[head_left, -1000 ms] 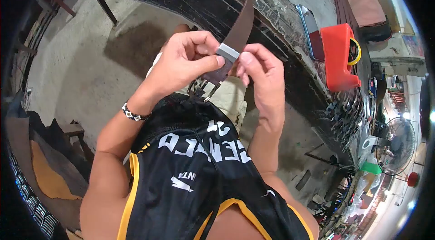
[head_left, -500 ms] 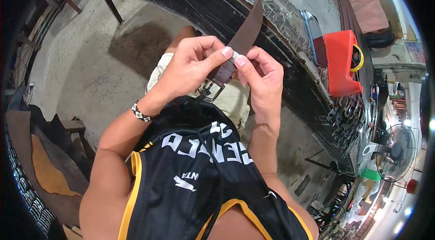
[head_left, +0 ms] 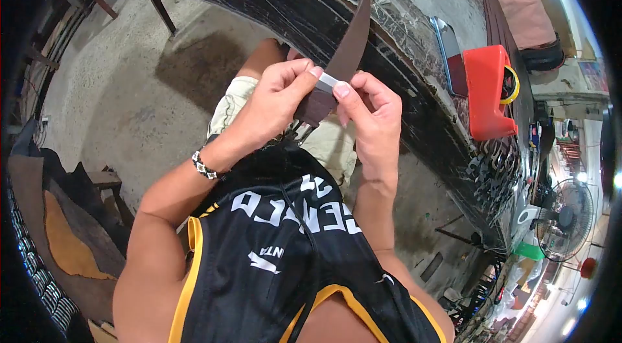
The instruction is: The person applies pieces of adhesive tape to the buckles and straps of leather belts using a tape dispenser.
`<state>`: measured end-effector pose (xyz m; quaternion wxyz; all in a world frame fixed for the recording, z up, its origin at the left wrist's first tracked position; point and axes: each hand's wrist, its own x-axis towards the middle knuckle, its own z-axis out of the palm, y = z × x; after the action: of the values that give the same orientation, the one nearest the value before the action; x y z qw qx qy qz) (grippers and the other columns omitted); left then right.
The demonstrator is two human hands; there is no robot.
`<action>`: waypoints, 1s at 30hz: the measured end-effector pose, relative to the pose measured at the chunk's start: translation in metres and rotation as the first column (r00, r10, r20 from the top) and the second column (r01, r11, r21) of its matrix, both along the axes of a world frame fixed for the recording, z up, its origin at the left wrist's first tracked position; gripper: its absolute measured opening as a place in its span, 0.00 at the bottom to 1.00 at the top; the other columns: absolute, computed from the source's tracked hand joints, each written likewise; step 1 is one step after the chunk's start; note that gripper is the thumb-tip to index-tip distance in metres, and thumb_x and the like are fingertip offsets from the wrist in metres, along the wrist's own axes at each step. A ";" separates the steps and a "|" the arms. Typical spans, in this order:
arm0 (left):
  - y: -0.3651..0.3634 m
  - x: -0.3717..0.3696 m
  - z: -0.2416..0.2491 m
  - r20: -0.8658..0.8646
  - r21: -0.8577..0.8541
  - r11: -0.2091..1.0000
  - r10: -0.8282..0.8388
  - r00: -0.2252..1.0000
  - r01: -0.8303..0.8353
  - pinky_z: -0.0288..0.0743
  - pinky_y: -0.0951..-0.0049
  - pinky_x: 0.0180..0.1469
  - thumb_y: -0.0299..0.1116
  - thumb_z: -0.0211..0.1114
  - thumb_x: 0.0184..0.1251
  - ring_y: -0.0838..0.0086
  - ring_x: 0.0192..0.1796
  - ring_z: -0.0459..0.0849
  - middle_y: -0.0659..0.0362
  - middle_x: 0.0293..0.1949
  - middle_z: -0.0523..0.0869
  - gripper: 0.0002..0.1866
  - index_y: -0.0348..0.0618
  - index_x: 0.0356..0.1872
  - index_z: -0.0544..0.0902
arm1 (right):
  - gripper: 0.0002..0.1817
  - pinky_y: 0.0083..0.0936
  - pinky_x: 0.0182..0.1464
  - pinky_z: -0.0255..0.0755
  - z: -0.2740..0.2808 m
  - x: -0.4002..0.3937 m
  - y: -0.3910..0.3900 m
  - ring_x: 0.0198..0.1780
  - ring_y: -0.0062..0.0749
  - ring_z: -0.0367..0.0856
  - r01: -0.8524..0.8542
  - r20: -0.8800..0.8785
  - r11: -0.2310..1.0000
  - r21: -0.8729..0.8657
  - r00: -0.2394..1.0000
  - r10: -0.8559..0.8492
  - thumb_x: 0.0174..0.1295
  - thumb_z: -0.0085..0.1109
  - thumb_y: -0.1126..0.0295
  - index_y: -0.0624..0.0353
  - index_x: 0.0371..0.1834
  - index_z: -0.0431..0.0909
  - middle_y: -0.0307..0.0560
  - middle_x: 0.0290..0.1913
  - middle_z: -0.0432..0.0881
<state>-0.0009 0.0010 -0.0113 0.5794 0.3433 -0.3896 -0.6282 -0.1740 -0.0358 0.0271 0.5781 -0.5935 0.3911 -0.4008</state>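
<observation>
A dark brown strap (head_left: 353, 45) runs from the workbench down to my lap, with a metal buckle (head_left: 299, 130) at its lower end, partly hidden. Across the strap lies a short pale strip (head_left: 326, 82). My left hand (head_left: 278, 100) pinches the strip's left end between thumb and fingers, beside the strap. At the other end, my right hand (head_left: 372, 113) has its thumb on the strip, the fingers curled behind. What lies under the fingertips is hidden.
The dark workbench (head_left: 311, 9) crosses ahead, bearing a phone (head_left: 448, 51), a red tape dispenser (head_left: 487, 93) with yellow tape and metal pieces (head_left: 499, 165). A fan (head_left: 565, 217) stands at right. Leather pieces (head_left: 71, 239) lie at lower left.
The pale strip shows much more between my thumbs, which have moved slightly apart. The buckle is now more covered by the strap's folded end.
</observation>
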 end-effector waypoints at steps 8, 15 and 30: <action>-0.009 0.010 0.003 0.224 -0.145 0.976 0.193 0.955 -0.163 0.71 0.81 0.43 0.39 0.57 0.82 0.86 0.38 0.77 0.68 0.34 0.82 0.15 0.39 0.38 0.83 | 0.09 0.13 0.28 0.59 0.005 0.003 -0.001 0.25 0.09 0.68 0.017 0.061 1.000 0.006 0.998 -0.018 0.68 0.69 0.69 0.62 0.33 0.82 0.29 0.24 0.76; 0.001 0.018 0.031 0.424 -0.279 0.953 0.236 0.874 -0.123 0.77 0.79 0.48 0.25 0.70 0.70 0.83 0.43 0.83 0.63 0.39 0.86 0.06 0.33 0.41 0.84 | 0.09 0.12 0.29 0.58 0.013 -0.004 -0.005 0.29 0.06 0.67 -0.020 0.005 0.997 -0.073 1.000 0.020 0.69 0.69 0.70 0.62 0.34 0.82 0.27 0.28 0.77; -0.005 0.028 0.037 0.408 -0.181 0.983 0.095 0.908 -0.022 0.77 0.79 0.46 0.26 0.66 0.76 0.81 0.41 0.83 0.61 0.39 0.87 0.07 0.30 0.44 0.86 | 0.10 0.12 0.28 0.58 0.012 -0.006 -0.003 0.29 0.05 0.66 -0.003 -0.003 0.997 -0.075 1.000 0.003 0.68 0.70 0.68 0.63 0.34 0.82 0.26 0.27 0.75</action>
<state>0.0271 -0.0037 0.0262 0.5296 0.4289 -0.5462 -0.4872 -0.1802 -0.0392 0.0389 0.5553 -0.6159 0.3760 -0.4135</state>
